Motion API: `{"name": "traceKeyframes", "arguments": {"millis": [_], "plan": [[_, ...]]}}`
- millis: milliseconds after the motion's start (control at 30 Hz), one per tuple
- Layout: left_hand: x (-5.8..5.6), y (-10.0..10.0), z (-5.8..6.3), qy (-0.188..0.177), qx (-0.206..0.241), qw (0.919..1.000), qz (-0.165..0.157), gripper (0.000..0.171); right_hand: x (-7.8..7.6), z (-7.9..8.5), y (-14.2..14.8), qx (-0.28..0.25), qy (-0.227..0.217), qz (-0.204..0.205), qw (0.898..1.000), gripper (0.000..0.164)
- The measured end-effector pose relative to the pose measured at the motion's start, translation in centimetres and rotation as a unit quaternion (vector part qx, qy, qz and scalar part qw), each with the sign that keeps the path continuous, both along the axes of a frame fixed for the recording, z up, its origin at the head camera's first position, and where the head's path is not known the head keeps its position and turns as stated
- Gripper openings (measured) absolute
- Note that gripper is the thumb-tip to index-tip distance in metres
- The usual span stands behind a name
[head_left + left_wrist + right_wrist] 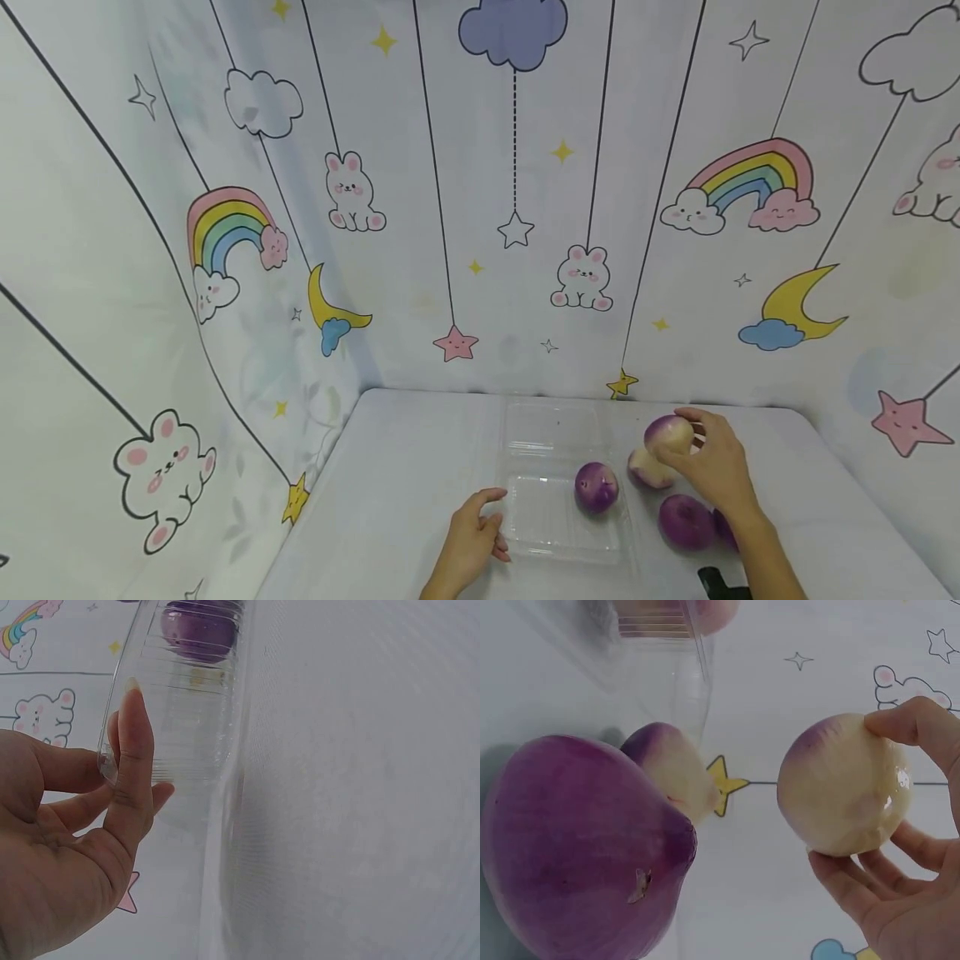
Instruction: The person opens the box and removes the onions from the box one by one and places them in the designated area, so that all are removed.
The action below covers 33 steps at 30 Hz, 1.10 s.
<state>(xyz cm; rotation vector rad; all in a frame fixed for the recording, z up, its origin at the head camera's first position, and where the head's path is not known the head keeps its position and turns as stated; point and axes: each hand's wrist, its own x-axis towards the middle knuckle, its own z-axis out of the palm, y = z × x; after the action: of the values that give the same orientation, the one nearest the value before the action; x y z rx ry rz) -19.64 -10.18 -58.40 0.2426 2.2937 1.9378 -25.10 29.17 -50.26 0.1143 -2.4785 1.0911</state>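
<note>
My right hand [716,458] grips a purple-and-white turnip [844,784] between thumb and fingertips, above the table's right side. Just below it in the head view lies another turnip [648,471], partly covered by the held one. Two dark purple round vegetables, one of them onion-like [685,522], lie nearer; my forearm hides much of the second. A purple turnip [597,487] sits in the front half of a clear plastic container [536,529]. At that container's left edge is my left hand [471,537], its fingers loosely bent, one fingertip at the rim [107,761].
The container's other clear half [555,429] lies open toward the back. A black object [722,583] shows at the front edge of the view, beside my right forearm. White cloth covers the table [382,483], and a patterned curtain [510,308] stands behind it.
</note>
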Motion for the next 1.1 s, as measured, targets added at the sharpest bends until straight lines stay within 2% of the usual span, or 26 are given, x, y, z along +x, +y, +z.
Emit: {"name": "traceKeyframes", "arguments": {"millis": [200, 433, 1100], "plan": [[0.1, 0.0, 0.2, 0.002, 0.000, 1.0000, 0.001, 0.038, 0.1, 0.0, -0.5, 0.001, 0.032, 0.010, 0.999, 0.073], [0.1, 0.1, 0.3, 0.002, -0.002, 1.0000, 0.003, 0.038, 0.2, 0.2, -1.2, -0.007, 0.042, 0.026, 0.999, 0.074], [0.3, 0.1, 0.5, 0.005, 0.002, 1.0000, 0.002, 0.038, 0.4, 0.5, -2.5, 0.008, 0.019, 0.026, 0.999, 0.083]]}}
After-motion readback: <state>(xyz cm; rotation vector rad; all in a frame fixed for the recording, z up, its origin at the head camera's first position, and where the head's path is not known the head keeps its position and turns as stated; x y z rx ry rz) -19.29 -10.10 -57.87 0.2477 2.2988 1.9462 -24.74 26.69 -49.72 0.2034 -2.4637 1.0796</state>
